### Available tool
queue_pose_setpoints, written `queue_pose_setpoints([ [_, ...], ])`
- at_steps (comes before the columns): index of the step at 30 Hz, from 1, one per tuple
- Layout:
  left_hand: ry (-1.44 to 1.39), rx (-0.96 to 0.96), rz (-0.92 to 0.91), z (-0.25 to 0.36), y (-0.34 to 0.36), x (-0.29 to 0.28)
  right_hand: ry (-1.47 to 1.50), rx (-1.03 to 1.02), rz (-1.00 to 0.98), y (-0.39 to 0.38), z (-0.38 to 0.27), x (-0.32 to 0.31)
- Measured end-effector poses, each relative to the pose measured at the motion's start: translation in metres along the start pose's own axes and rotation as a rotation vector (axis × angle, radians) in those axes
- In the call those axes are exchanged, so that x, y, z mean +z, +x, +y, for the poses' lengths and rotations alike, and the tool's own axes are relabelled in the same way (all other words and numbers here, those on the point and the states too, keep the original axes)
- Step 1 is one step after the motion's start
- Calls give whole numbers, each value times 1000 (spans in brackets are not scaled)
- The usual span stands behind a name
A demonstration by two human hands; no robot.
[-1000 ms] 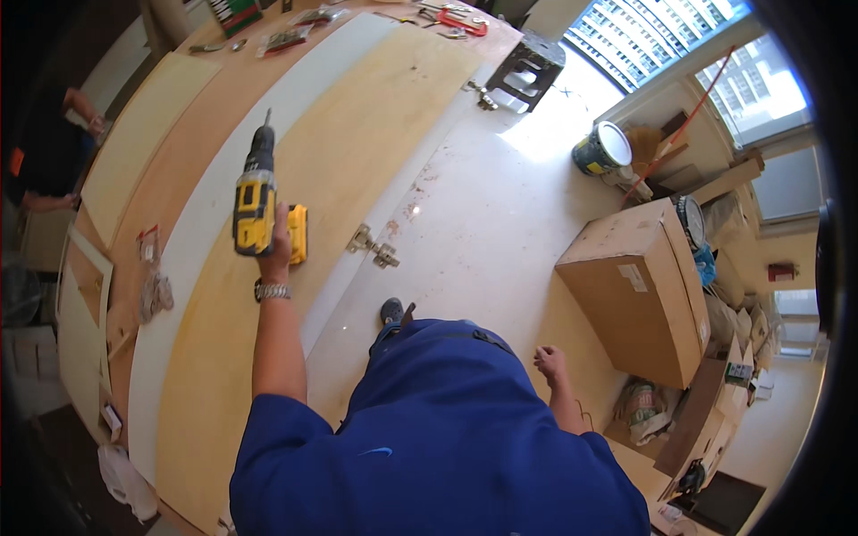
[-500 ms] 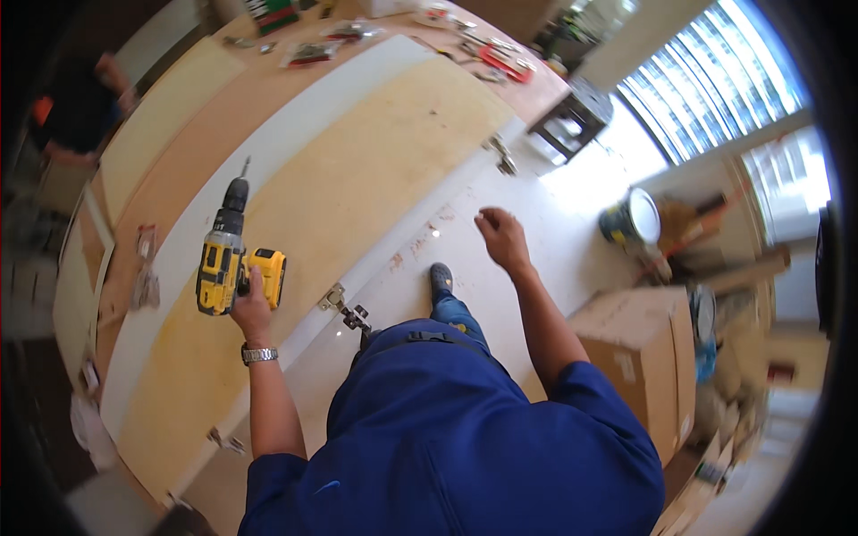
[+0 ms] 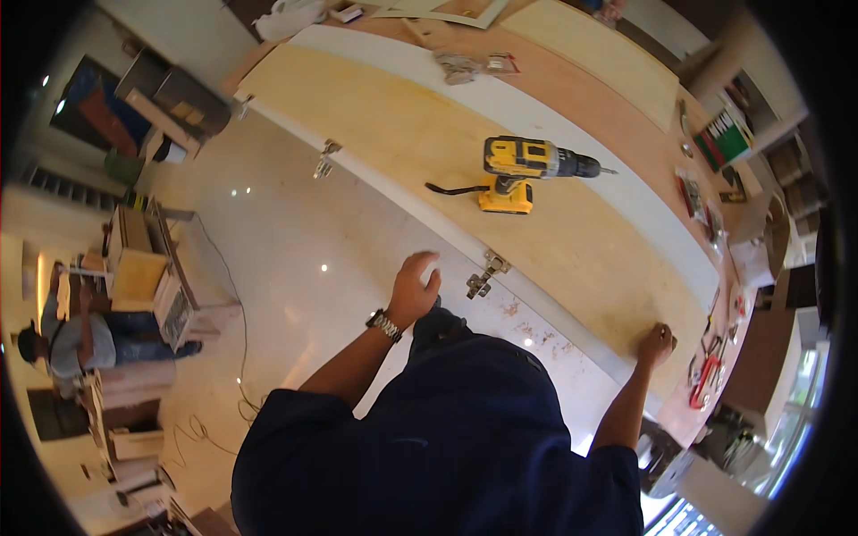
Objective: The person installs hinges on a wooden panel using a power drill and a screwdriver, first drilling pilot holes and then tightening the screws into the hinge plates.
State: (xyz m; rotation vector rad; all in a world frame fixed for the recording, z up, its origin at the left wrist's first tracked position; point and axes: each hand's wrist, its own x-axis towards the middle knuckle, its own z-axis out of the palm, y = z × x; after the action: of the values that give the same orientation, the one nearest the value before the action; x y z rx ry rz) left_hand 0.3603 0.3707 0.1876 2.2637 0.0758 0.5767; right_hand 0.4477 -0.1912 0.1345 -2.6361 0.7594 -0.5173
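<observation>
On the pale panel [image 3: 581, 255], the drill [image 3: 518, 158] is best kept where it lies, well inside the edge, and knocks to the hinge [image 3: 490, 269] are best avoided by the empty, loosely open left hand [image 3: 415, 291], while whether anything is held in the curled right hand [image 3: 658, 345] cannot be told.

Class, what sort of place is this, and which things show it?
Probably a woodworking space, perhaps a room being fitted out: a yellow drill rests on a long panel with metal hinges along its edge.
</observation>
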Motion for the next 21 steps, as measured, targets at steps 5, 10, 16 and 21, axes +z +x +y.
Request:
queue_pose_setpoints([
  [5, -79, -332, -146, -7, -69, -14, -48, -105, -16, 10, 1, -3],
  [10, -164, -256, -211, -6, -41, -13, -151, -124, -91, 28, 35, -1],
  [16, -241, -97, -224, -11, 42, -20, 1802, 462, -354, -3, -6, -4],
  [21, -217, 174, -116, -9, 138, 31, 2765, 342, -771, -102, -124, -63],
])
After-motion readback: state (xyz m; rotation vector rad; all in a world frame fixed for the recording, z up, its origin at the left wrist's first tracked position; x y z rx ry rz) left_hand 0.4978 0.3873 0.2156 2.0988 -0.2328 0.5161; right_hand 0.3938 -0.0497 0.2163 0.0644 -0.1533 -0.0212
